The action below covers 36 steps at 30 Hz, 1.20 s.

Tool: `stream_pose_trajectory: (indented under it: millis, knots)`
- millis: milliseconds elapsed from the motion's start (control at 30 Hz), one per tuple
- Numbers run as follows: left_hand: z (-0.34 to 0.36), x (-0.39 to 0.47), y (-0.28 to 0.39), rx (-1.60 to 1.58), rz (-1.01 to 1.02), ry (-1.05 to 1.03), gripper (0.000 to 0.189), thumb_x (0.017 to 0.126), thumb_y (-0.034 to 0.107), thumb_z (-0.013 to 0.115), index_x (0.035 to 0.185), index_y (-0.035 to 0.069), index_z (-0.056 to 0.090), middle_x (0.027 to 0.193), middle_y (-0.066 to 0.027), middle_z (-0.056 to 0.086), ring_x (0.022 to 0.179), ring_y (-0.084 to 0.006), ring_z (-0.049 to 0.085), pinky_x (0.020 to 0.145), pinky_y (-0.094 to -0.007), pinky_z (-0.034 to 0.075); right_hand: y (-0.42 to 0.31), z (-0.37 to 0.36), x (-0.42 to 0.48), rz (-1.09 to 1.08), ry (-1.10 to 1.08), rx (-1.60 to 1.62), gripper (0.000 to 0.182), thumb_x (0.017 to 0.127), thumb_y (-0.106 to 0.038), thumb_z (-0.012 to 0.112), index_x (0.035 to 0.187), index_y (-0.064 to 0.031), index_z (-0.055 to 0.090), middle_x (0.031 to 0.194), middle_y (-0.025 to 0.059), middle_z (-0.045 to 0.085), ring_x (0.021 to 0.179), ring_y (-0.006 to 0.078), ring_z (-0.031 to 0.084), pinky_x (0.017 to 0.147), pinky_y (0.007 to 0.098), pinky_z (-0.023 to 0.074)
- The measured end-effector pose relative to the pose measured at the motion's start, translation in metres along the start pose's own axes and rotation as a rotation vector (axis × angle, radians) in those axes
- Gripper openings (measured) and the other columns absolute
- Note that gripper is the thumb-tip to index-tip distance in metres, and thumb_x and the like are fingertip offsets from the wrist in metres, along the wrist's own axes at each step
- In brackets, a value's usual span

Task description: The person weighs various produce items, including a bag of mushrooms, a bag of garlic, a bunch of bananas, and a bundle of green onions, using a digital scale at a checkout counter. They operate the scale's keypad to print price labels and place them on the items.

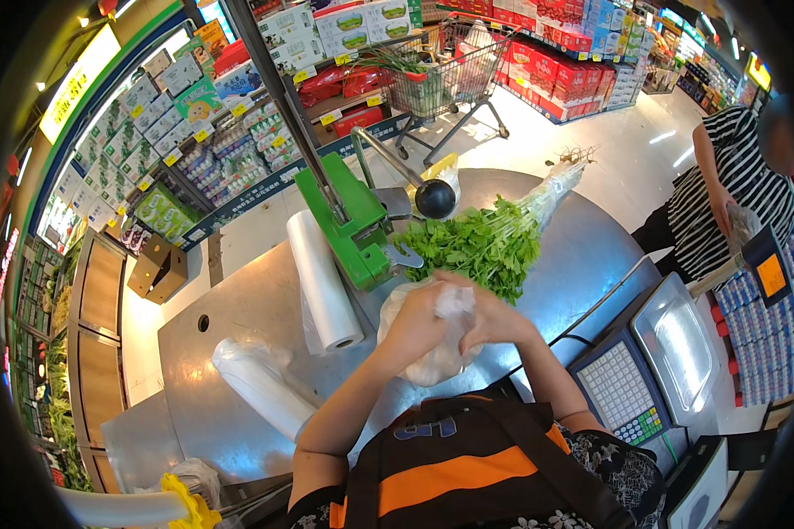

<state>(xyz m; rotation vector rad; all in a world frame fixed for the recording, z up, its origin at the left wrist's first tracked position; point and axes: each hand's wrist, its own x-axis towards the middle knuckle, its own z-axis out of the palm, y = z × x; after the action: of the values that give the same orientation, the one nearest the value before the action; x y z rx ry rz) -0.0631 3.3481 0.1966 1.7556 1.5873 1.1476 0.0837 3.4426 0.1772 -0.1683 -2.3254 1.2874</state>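
Both my hands are on a thin plastic bag (430,374) with pale, rounded contents that I cannot make out. My left hand (415,322) grips its gathered top from the left. From the right, my right hand (493,313) curls around the bunched plastic; some of its fingertips are hidden. Just beyond the hands stands a green bag-neck sealing machine (344,221) with a grey metal notch and a black-knobbed lever (435,198). A bunch of leafy celery (480,244) lies beside it, its stalks and roots wrapped in clear plastic.
Two rolls of plastic bags, one upright-lying (323,284) and one nearer (261,383), rest on the metal counter (238,311). A weighing scale (618,383) stands at right. A person in stripes (721,192) is beyond it. A shopping cart (446,73) stands behind.
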Motion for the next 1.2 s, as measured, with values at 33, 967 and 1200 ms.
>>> stream_pose_trajectory:
  millis: [33,967,1200]
  knots:
    - [-0.003,0.005,0.011,0.275,0.093,-0.036,0.02,0.072,0.003,0.059,0.091,0.002,0.059,0.082,-0.0091,0.063,0.076,-0.0188,0.063,0.065,-0.0303,0.049,0.003,0.007,-0.002,-0.003,-0.057,0.005,0.089,0.052,-0.028,0.084,0.127,-0.0035,0.044,0.129,0.0163,0.045,0.119,0.0304,0.044,0.1,0.0356,0.0357]
    - [-0.083,0.08,0.007,0.369,-0.08,-0.063,0.015,0.078,0.013,0.051,0.081,0.0,0.058,0.078,-0.0183,0.057,0.077,-0.034,0.059,0.068,-0.0374,0.046,0.076,0.034,0.118,-0.245,0.137,0.028,0.049,0.071,-0.018,0.072,0.113,-0.0037,0.051,0.114,0.0128,0.05,0.108,0.0235,0.049,0.09,0.0361,0.0395]
    - [-0.108,0.062,0.012,0.382,0.087,-0.009,0.016,0.072,0.008,0.064,0.085,-0.001,0.061,0.079,-0.0151,0.055,0.077,-0.0321,0.057,0.068,-0.038,0.045,0.072,0.053,0.138,-0.082,0.164,0.59,0.027,0.072,-0.006,0.065,0.096,-0.0046,0.055,0.094,0.0058,0.056,0.082,0.014,0.054,0.071,0.0283,0.0452]
